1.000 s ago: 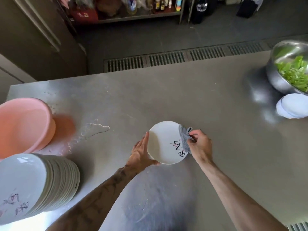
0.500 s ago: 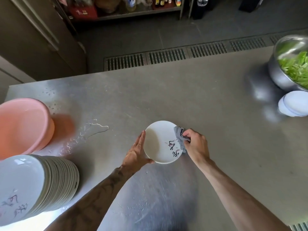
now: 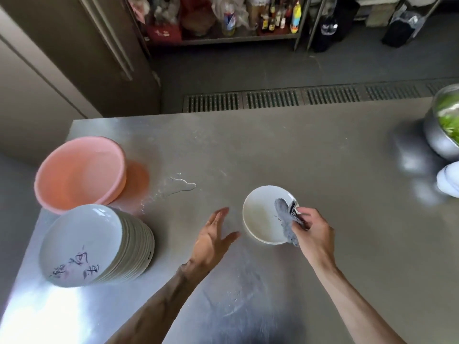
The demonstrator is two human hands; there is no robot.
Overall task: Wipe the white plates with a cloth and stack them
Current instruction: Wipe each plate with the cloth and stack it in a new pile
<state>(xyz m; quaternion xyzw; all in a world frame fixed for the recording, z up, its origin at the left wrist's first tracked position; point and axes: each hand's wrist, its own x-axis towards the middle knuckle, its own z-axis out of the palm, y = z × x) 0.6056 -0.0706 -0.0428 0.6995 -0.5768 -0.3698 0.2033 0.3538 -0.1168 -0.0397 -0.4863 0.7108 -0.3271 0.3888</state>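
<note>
Head view: crumpled grey cloth [image 3: 285, 220] on round plate [image 3: 259, 214].

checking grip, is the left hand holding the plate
No, the left hand is open beside the plate, clear of its rim, while the right hand holds the cloth.
</note>
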